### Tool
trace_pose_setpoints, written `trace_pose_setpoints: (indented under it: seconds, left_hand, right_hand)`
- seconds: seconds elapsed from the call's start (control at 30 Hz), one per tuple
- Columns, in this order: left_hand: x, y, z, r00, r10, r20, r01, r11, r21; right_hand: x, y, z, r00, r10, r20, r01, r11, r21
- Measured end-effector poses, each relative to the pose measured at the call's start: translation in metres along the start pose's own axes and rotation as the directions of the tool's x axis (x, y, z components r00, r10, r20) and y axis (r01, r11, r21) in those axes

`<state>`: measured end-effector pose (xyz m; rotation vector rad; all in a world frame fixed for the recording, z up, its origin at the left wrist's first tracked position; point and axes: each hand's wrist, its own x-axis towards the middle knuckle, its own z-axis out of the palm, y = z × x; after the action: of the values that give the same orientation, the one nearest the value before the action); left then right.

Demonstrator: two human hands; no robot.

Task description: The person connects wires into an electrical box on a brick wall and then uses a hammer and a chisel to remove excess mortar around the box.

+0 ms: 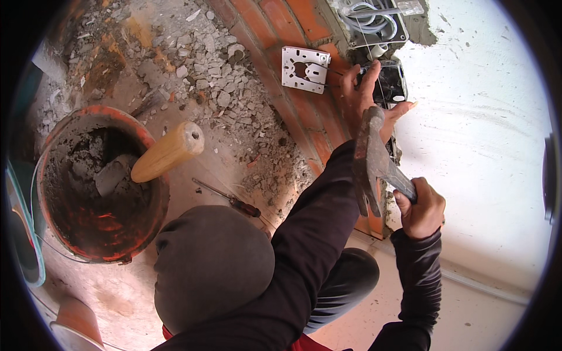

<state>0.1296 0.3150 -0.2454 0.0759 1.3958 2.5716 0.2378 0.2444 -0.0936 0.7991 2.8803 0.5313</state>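
My right hand (422,209) is closed around the handle of a hammer (367,155). The worn metal head is raised over my left forearm. My left hand (364,96) reaches to a black electrical box (391,82) set in the wall's edge. Its fingers and thumb are spread against the box's near side, and part of the hand is hidden behind the hammer head. Left of that hand, a white mounting plate (304,70) with slots and long screws sits against the brickwork (310,114). Above the black box is another box with a coiled grey cable (369,17).
At left stands an orange bucket (149,219) of grey mortar, with a wooden-handled tool (170,152) in it. A screwdriver (231,200) lies on the floor near my knee. Rubble (219,82) covers the floor beside the bricks. The white wall (474,134) fills the right.
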Motion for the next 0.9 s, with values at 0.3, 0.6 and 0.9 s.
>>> trace_pose_setpoints:
  seconds: [0.3, 0.6, 0.9]
  left_hand:
    - [0.0, -0.009, 0.009, 0.998, 0.06, -0.028, -0.058, 0.996, 0.065]
    - [0.0, 0.021, 0.001, 0.998, -0.055, 0.027, 0.05, 0.983, 0.177]
    - [-0.012, 0.018, -0.003, 0.996, 0.039, 0.084, -0.061, 0.958, 0.281]
  right_hand:
    - [-0.053, -0.022, 0.029, 0.946, 0.318, -0.06, -0.258, 0.853, 0.455]
    - [-0.059, -0.024, 0.026, 0.959, 0.28, -0.047, -0.204, 0.793, 0.574]
    - [-0.055, -0.026, 0.022, 0.971, 0.231, -0.058, -0.146, 0.77, 0.621]
